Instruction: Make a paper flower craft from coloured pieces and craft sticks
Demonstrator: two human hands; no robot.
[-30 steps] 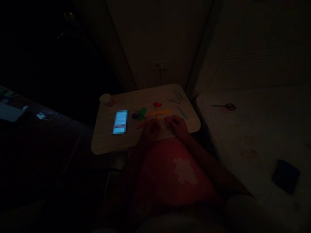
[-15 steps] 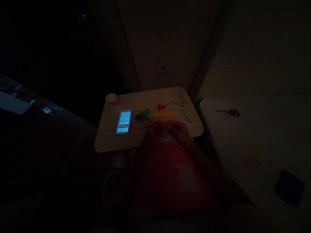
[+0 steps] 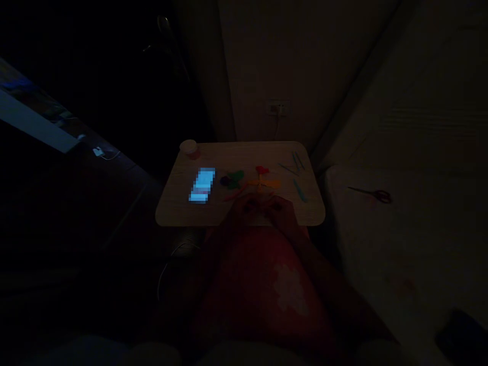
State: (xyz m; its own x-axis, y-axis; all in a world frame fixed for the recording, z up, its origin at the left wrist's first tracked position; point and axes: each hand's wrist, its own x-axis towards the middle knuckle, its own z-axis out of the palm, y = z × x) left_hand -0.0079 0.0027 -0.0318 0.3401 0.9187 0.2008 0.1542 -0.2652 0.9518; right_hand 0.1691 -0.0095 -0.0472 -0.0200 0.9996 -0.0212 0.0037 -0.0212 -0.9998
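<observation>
My left hand and my right hand meet at the front of the small table, fingers curled and pinched together. Whatever they hold is too dark and small to make out. Just beyond the fingertips lies an orange cross-shaped piece, clay-like, with a red lump at its far end. A thin red strip rests by my left hand. Farther left are a green flat piece and a dark purple lump.
On the wooden table stand a lit phone and a pale tub. Several blue-green sticks, including a wider one, lie at the right. Scissors lie on the pale surface beside the table. The room is very dark.
My hands have come together from slightly apart, the right one moving left toward the other. The camera view has turned, shifting the table rightward. The pieces on the table look the same.
</observation>
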